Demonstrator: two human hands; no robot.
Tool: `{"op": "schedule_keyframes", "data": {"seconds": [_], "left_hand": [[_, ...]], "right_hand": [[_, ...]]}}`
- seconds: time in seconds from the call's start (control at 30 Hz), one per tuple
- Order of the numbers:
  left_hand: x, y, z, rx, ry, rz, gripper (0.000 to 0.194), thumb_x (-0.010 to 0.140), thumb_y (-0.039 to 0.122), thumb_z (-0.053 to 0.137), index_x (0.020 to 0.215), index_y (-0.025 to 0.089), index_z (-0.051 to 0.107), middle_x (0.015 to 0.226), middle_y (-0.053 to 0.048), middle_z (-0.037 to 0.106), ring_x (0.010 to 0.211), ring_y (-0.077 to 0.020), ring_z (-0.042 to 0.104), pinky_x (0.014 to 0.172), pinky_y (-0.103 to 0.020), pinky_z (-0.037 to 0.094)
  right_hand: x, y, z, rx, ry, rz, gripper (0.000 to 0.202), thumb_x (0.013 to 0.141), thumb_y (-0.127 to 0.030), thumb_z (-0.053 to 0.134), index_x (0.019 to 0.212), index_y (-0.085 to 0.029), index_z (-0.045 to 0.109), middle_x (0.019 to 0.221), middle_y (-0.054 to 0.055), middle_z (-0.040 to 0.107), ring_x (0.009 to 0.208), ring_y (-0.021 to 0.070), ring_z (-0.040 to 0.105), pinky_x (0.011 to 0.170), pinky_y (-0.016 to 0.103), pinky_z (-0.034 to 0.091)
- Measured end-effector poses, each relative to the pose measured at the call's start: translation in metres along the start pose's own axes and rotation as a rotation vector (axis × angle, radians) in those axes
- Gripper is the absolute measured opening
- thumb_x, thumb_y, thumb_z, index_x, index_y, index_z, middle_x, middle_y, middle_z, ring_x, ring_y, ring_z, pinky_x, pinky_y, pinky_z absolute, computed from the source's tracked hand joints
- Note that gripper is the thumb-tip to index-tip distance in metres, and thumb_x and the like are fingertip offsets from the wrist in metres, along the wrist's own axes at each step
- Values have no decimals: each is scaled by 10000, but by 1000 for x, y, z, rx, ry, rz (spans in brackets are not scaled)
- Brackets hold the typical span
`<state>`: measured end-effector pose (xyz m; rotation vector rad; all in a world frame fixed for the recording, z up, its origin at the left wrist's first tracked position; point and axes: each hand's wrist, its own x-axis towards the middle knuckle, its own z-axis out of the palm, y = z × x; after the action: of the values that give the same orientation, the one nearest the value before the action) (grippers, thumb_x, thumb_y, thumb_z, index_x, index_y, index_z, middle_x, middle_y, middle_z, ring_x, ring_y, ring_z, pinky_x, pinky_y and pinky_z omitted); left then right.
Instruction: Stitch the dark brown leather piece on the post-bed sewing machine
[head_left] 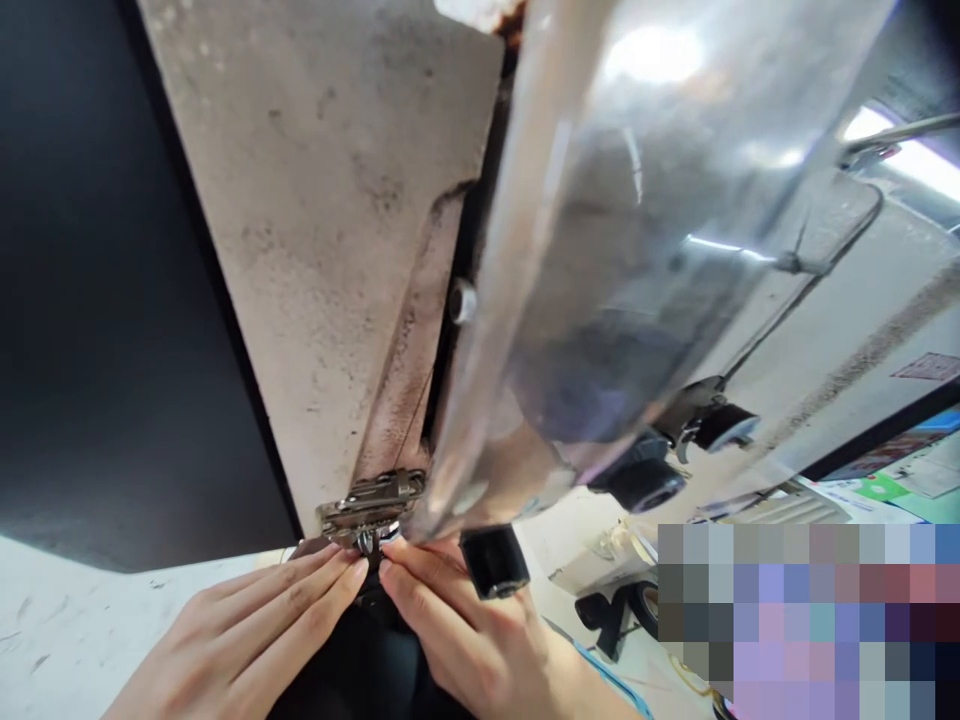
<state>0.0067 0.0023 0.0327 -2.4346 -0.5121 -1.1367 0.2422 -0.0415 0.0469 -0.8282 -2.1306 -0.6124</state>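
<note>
White tabletop (pixel 67 620) is lying under my hands, with a dirty grey machine body (pixel 322 230) rising above. Its metal presser foot (pixel 373 508) is running lengthwise toward the right, low at centre. My left hand (pixel 262 630) and right hand (pixel 465 630) are pinching just beneath it, fingertips together. No writing is legible.

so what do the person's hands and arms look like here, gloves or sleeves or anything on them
Both hands are bare: no gloves, rings or watch show on the left hand or the right hand. The fingernails are short and plain, with no polish that can be seen. No sleeve is visible on either side; the wrists run out of the picture at the bottom edge, so anything worn higher up the arms cannot be told.
</note>
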Motion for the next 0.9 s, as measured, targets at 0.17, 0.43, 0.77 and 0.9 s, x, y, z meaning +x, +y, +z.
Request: {"op": "schedule_keyframes", "data": {"seconds": [0.17,0.43,0.77,0.9], "left_hand": [[5,-10,-2,-25,-71,49,372,957,94,372,1210,208,619,1201,37,727,1137,-84,663,1069,-178,441],[16,-16,-2,-62,-57,82,267,992,145,401,1132,161,628,1075,-4,767,1039,-80,706,1041,-149,452],[19,-9,5,-130,-66,-23,137,980,177,477,1050,185,594,958,5,772,924,-74,734,1001,-123,476],[-3,-18,-4,-37,-68,-287,194,951,317,510,1100,286,631,955,51,767,812,-91,745,775,-123,571]], "right_hand": [[-5,0,-1,-72,-115,32,252,966,-93,488,950,-181,724,948,34,768,874,170,691,818,286,557],[-9,1,15,-20,-62,116,196,944,-148,549,1049,-184,711,860,31,741,815,162,693,853,287,548],[-2,4,9,167,-88,249,224,927,-185,587,1115,-213,706,966,52,756,813,161,720,793,246,558],[-3,-9,-28,506,-281,285,300,931,-297,616,1224,-327,675,1048,8,751,943,179,702,879,294,559]]}}
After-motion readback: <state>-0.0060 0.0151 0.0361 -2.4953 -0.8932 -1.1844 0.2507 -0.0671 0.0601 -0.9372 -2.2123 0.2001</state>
